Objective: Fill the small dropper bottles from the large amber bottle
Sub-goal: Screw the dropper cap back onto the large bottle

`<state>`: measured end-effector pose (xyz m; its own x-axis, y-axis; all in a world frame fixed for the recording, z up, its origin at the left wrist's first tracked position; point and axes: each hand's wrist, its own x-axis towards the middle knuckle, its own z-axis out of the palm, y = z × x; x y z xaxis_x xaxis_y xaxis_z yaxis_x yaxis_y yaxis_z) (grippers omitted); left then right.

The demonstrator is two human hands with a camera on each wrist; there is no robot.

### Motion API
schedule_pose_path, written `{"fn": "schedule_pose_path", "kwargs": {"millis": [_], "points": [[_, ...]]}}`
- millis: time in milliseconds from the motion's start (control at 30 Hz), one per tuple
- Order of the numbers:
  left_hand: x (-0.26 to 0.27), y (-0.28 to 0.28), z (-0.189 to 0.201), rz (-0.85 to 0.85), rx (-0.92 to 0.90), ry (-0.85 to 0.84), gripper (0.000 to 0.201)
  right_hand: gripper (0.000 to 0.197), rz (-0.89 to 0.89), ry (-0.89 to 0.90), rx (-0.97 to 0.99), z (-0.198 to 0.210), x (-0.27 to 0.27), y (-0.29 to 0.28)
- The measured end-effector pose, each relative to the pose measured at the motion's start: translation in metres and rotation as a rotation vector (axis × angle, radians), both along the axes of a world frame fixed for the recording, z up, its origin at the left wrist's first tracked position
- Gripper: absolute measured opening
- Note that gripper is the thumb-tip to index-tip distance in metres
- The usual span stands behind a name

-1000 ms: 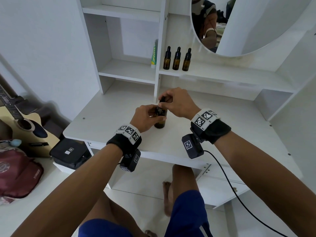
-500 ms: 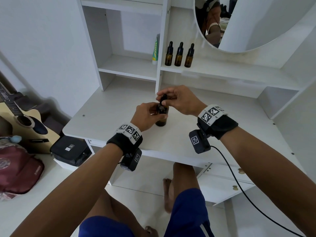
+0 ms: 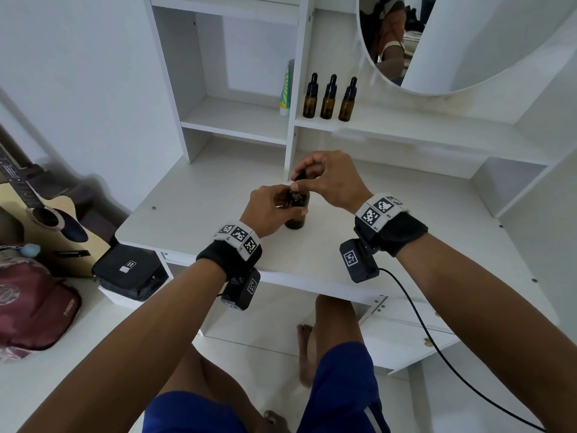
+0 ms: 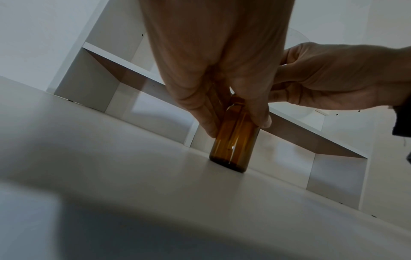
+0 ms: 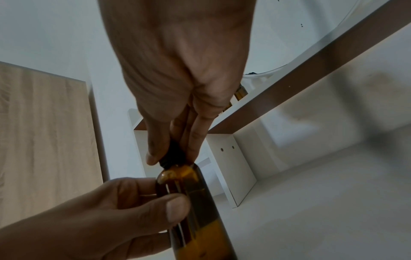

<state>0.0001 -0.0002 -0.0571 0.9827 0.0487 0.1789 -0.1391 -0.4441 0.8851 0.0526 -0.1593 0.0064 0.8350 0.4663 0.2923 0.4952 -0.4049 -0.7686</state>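
Under right hand (image 3: 327,179), bottle (image 4: 233,140) cap hidden

The head view looks forward and down from above onto the white worktop (image 3: 390,232) and the shelf (image 3: 406,132) behind it. The left wrist view sits low, near the worktop (image 4: 133,176), facing the shelving. The right wrist view looks from close along the fingers. All three share the amber bottle (image 3: 295,221) (image 4: 233,140) (image 5: 195,202) and both hands.
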Motion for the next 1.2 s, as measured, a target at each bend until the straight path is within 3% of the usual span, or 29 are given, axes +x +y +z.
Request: {"fn": "schedule_pose_path", "kwargs": {"millis": [267, 433, 600, 967, 1200], "points": [[-0.002, 0.0, 0.005, -0.033, 0.045, 0.036, 0.044, 0.033, 0.014, 0.055, -0.012, 0.001, 0.0, -0.001], [-0.002, 0.023, 0.009, -0.104, 0.622, 0.309, 0.074, 0.046, -0.021, 0.08, -0.055, -0.011, -0.004, -0.003], [-0.002, 0.051, -0.007, -0.098, 0.906, 0.456, 0.076, 0.066, 0.032, 0.209, -0.145, -0.042, -0.014, -0.011], [-0.003, 0.055, -0.017, -0.125, 0.954, 0.527, 0.076, 0.054, -0.02, 0.123, -0.277, -0.049, 0.001, -0.007], [-0.003, 0.055, -0.014, -0.13, 0.931, 0.542, 0.077, 0.052, -0.163, 0.082, -0.316, -0.037, 0.042, 0.009]]}}
